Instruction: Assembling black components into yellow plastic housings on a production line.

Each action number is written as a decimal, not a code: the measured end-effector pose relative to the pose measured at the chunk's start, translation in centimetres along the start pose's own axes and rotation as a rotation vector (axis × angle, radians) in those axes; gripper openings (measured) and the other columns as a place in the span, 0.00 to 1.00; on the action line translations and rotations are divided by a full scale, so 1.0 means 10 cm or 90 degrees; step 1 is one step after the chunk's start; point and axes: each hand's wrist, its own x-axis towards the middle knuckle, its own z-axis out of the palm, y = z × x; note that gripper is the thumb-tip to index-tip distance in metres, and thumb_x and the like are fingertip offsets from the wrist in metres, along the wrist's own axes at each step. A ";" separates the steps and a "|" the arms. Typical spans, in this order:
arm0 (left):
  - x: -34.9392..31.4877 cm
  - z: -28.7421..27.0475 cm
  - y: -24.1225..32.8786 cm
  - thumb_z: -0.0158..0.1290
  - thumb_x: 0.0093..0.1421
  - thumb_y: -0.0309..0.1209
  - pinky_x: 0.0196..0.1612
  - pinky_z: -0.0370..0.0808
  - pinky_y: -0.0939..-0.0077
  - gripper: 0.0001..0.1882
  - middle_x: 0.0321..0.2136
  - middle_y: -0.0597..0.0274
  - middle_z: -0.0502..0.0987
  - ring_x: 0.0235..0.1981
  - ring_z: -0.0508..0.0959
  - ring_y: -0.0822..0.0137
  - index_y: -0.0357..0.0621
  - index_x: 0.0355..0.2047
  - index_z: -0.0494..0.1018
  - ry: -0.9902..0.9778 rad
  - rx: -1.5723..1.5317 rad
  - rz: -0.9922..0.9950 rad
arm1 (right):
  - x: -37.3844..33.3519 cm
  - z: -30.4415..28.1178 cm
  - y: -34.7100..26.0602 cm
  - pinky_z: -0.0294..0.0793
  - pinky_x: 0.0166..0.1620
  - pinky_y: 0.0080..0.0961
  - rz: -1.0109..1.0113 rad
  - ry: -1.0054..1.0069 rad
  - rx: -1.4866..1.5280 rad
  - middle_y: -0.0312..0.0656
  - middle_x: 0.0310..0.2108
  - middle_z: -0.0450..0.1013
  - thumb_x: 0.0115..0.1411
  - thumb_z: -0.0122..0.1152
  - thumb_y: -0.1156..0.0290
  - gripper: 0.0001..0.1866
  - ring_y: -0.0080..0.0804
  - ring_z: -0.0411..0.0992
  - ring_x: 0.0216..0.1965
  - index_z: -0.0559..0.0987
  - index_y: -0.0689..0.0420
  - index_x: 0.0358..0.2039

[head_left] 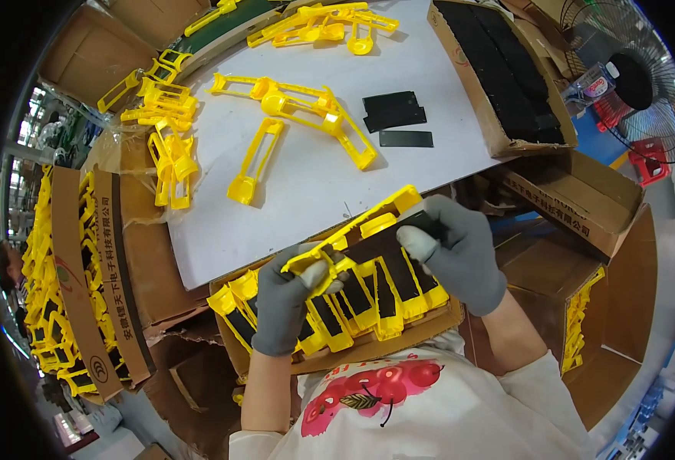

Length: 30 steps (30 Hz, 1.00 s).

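Overhead, both hands (368, 264) grip a yellow frame (353, 234) — white tabletop (307, 176) edge just beyond.

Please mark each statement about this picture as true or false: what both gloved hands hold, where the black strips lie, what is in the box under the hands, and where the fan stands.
1. Both hands wear grey gloves. True: left hand, right hand.
2. The hands hold a yellow plastic frame with a black strip between them. True.
3. Three loose black strips lie on the floor. False: they lie on the white table.
4. The cardboard box under the hands holds only black strips. False: it holds yellow frames fitted with black strips.
5. A fan stands at the upper left. False: upper right.
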 end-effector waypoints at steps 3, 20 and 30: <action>-0.07 -0.03 -0.05 0.52 0.59 0.21 0.40 0.82 0.71 0.14 0.37 0.50 0.78 0.35 0.81 0.61 0.30 0.46 0.73 -0.005 -0.025 -0.002 | -0.07 0.05 -0.04 0.71 0.26 0.17 0.147 -0.058 0.099 0.36 0.23 0.75 0.59 0.62 0.71 0.10 0.18 0.72 0.21 0.75 0.61 0.38; -0.13 0.22 -0.01 0.56 0.56 0.20 0.26 0.76 0.81 0.11 0.27 0.58 0.78 0.24 0.80 0.68 0.30 0.40 0.75 0.024 0.126 0.004 | -0.20 0.06 0.18 0.75 0.30 0.27 -0.044 -0.007 -0.421 0.47 0.30 0.76 0.54 0.67 0.59 0.19 0.43 0.77 0.29 0.74 0.56 0.40; -0.34 -0.04 -0.03 0.58 0.55 0.18 0.25 0.76 0.85 0.10 0.27 0.60 0.80 0.24 0.80 0.75 0.32 0.39 0.78 -0.071 0.236 -0.092 | -0.58 0.06 0.46 0.74 0.27 0.29 -0.062 -0.155 -0.346 0.42 0.23 0.76 0.56 0.65 0.63 0.08 0.40 0.75 0.22 0.79 0.53 0.32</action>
